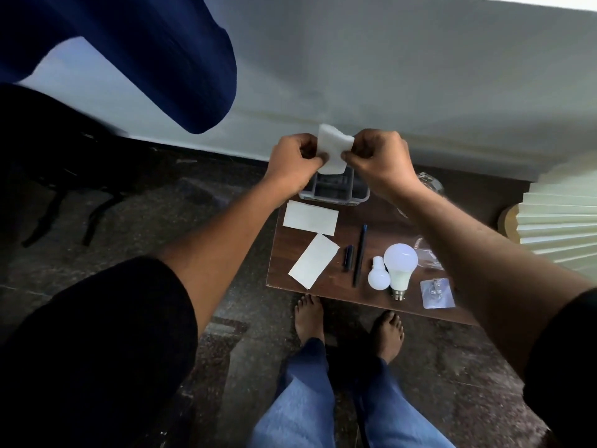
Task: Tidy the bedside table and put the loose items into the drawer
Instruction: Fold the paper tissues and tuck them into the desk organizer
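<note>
Pinching a paper (332, 150) between left hand (295, 163) and right hand (381, 163), holding it upright, long axis vertical, directly over the tray (334, 189) just beneath, both hands equally near.

No readable text, label, brand, number or sign anywhere. Paper slips on table (310, 218) (314, 260) show blank faces. White sheet held in hands (333, 150) blank too. Bulbs (400, 265) carry no legible print; base area too small to tell. Clear packet (437, 293) shows no legible marking.
</note>
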